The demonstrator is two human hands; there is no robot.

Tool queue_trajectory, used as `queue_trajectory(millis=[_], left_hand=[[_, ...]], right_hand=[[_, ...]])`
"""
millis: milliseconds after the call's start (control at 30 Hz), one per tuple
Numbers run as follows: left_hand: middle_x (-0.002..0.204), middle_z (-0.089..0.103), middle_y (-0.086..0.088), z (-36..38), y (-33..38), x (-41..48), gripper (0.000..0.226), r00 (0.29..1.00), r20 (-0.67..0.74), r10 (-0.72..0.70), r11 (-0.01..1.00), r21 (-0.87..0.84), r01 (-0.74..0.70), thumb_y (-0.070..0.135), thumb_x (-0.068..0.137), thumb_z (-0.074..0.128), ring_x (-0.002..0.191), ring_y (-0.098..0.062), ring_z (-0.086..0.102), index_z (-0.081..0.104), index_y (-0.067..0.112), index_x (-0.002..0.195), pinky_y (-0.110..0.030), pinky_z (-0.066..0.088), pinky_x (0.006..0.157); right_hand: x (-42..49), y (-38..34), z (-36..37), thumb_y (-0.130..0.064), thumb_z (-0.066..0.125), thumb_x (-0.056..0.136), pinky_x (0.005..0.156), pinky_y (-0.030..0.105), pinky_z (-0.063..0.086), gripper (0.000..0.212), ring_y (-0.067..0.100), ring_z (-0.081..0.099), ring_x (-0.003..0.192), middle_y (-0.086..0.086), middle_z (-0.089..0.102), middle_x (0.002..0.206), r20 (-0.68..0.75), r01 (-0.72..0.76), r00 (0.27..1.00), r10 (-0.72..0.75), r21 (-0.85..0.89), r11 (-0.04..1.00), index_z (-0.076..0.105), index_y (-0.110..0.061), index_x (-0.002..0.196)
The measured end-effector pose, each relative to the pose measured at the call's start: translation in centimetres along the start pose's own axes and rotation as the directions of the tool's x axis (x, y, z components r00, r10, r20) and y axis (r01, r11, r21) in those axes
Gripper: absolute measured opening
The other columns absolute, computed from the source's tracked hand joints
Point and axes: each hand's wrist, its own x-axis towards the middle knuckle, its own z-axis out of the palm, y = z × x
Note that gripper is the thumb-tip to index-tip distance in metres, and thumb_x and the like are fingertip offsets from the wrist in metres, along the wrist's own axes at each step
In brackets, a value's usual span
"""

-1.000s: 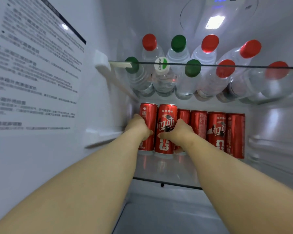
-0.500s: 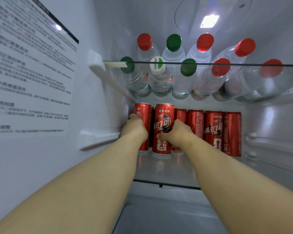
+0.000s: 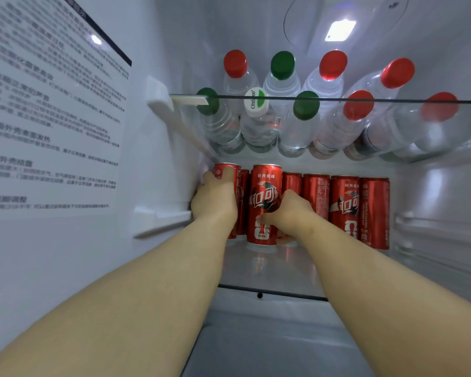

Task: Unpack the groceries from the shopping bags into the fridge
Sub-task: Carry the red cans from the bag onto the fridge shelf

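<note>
Both my arms reach into the fridge to the lower glass shelf (image 3: 269, 270). My left hand (image 3: 215, 200) grips the leftmost red cola can (image 3: 226, 170) close to the fridge's left wall. My right hand (image 3: 288, 210) grips a front red cola can (image 3: 264, 191) from its right side, thumb across the can's lower front. Behind and to the right stands a row of several more red cans (image 3: 346, 208), upright and close together.
On the upper glass shelf (image 3: 337, 99) lie several clear water bottles (image 3: 283, 85) with red and green caps pointing at me. A printed label (image 3: 49, 118) covers the left wall. White shelf rails (image 3: 161, 219) stick out on the left; the fridge light (image 3: 340, 29) glows above.
My left hand has pushed its can further back and left toward the wall. My right hand stays around the front can, which has barely moved.
</note>
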Motion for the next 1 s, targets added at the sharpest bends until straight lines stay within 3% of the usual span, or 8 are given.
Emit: queue_trajectory(millis=[167, 333, 533, 767, 900, 1000], left_hand=[[0.124, 0.044, -0.019, -0.04, 0.03, -0.1, 0.042, 0.998, 0.055, 0.016, 0.997, 0.074, -0.02, 0.007, 0.091, 0.047, 0.111, -0.038, 0.05, 0.039, 0.01, 0.132, -0.044, 0.046, 0.088], [0.124, 0.05, -0.016, 0.31, 0.24, -0.07, 0.036, 0.997, 0.073, -0.021, 0.992, 0.122, 0.012, 0.007, 0.092, 0.048, 0.111, -0.035, 0.053, 0.048, 0.004, 0.129, -0.04, 0.046, 0.085], [0.122, 0.052, -0.016, 0.41, 0.05, -0.14, 0.034, 0.996, 0.085, -0.005, 0.991, 0.132, -0.006, 0.009, 0.093, 0.048, 0.109, -0.034, 0.055, 0.049, 0.005, 0.127, -0.039, 0.047, 0.082], [0.122, 0.051, -0.016, 0.23, -0.13, -0.49, 0.033, 0.998, 0.063, 0.022, 0.994, 0.107, -0.029, 0.009, 0.093, 0.048, 0.107, -0.034, 0.056, 0.049, 0.005, 0.126, -0.039, 0.047, 0.082], [0.123, 0.053, -0.014, 0.24, -0.14, -0.52, 0.034, 0.997, 0.063, 0.041, 0.992, 0.118, -0.049, 0.009, 0.092, 0.049, 0.108, -0.033, 0.056, 0.049, 0.01, 0.126, -0.038, 0.047, 0.081], [0.124, 0.052, -0.014, 0.16, -0.06, -0.54, 0.033, 0.997, 0.063, 0.052, 0.992, 0.112, -0.059, 0.01, 0.093, 0.047, 0.109, -0.033, 0.056, 0.047, 0.012, 0.126, -0.039, 0.046, 0.082]], right_hand=[[-0.15, -0.08, -0.08, -0.02, 0.075, 0.078, 0.076, 0.042, 0.057, 0.064, 0.031, 0.063, 0.097, 0.014, 0.055, 0.117, -0.011, -0.029, 1.0, 0.03, 0.037, 0.999, 0.035, -0.008, 0.126], [0.08, -0.14, 0.01, -0.02, 0.073, 0.08, 0.079, 0.042, 0.057, 0.037, 0.028, 0.066, 0.088, 0.015, 0.064, 0.104, 0.01, -0.013, 1.0, 0.013, -0.003, 1.0, 0.054, -0.006, 0.107], [0.27, -0.08, 0.12, -0.01, 0.068, 0.083, 0.076, 0.039, 0.058, 0.024, 0.027, 0.067, 0.081, 0.015, 0.065, 0.095, 0.006, 0.0, 1.0, 0.0, -0.012, 1.0, 0.058, -0.003, 0.103], [-0.18, -0.35, 0.07, -0.007, 0.068, 0.082, 0.089, 0.032, 0.051, 0.027, 0.024, 0.059, 0.101, 0.008, 0.059, 0.106, 0.114, 0.106, 0.989, -0.096, -0.089, 0.99, 0.061, -0.003, 0.108], [-0.21, -0.27, 0.37, -0.009, 0.067, 0.082, 0.068, 0.022, 0.047, 0.025, 0.017, 0.053, 0.093, 0.003, 0.053, 0.111, 0.169, 0.176, 0.971, -0.169, -0.027, 0.984, 0.061, -0.016, 0.105], [-0.17, -0.37, 0.56, -0.009, 0.061, 0.086, 0.085, 0.026, 0.048, 0.037, 0.021, 0.052, 0.112, 0.005, 0.051, 0.127, 0.22, 0.192, 0.958, -0.183, -0.021, 0.981, 0.059, -0.017, 0.122]])
